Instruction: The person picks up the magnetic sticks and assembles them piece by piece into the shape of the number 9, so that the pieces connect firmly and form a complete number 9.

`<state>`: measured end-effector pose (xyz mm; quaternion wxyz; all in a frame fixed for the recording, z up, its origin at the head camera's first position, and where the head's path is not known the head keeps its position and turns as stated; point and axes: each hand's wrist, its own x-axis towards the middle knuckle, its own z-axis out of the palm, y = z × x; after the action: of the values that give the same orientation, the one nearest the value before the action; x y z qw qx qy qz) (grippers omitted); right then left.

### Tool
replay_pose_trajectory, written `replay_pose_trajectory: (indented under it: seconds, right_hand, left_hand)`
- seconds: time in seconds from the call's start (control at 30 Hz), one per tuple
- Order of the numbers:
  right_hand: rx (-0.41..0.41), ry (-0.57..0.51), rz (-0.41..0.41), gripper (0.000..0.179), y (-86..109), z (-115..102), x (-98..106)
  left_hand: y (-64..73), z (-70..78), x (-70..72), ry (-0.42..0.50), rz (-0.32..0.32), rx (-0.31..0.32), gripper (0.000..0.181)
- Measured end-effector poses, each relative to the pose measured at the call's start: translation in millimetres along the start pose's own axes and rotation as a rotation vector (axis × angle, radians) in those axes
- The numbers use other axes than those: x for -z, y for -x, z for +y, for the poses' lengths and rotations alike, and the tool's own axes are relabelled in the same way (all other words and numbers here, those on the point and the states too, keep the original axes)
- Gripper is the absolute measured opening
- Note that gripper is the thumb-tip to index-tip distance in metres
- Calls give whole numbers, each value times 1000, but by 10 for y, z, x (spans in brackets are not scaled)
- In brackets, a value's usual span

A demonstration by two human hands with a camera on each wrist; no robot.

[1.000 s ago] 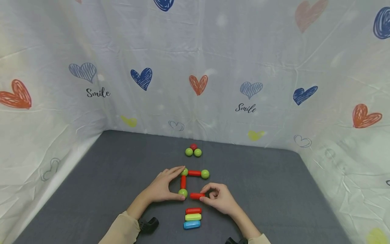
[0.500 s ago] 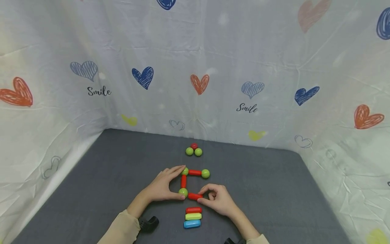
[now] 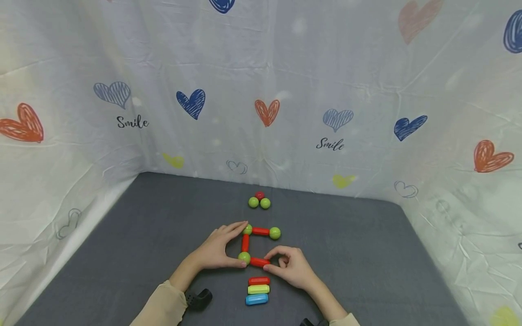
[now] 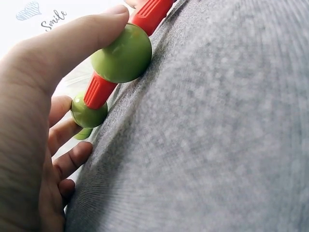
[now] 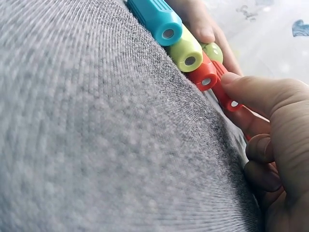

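In the head view my left hand (image 3: pixel 216 249) spans two green balls joined by a red magnetic rod (image 3: pixel 245 243). Its thumb lies against the near ball (image 3: pixel 244 258) and its fingertips against the far ball (image 3: pixel 248 229). From the far ball another red rod (image 3: pixel 260 231) runs right to a third green ball (image 3: pixel 275 233). My right hand (image 3: pixel 292 268) pinches a red magnetic rod (image 3: pixel 258 262) between thumb and finger, its left end touching the near ball. The right wrist view shows the silver end of this pinched rod (image 5: pixel 234 104) by the thumb.
Close to the front lie a red rod (image 3: pixel 258 281), a yellow-green rod (image 3: pixel 258 289) and a blue rod (image 3: pixel 257 299), side by side. Two green balls (image 3: pixel 253 202) and a red ball (image 3: pixel 259 195) sit farther back on the grey cloth (image 3: pixel 183 203), before a heart-print curtain (image 3: pixel 228 136).
My right hand has moved left with the pinched red rod, closing the gap to the near green ball. The left hand has stayed in place.
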<state>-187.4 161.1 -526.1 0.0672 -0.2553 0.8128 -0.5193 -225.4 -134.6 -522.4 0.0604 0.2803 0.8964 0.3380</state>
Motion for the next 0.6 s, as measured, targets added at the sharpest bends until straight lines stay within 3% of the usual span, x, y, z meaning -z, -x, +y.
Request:
replay_pose_trajectory:
  seconds: [0.6]
  right_hand:
    - [-44, 15, 42, 20, 2, -40, -5]
  left_hand:
    - [-9, -11, -21, 0, 0, 33, 112]
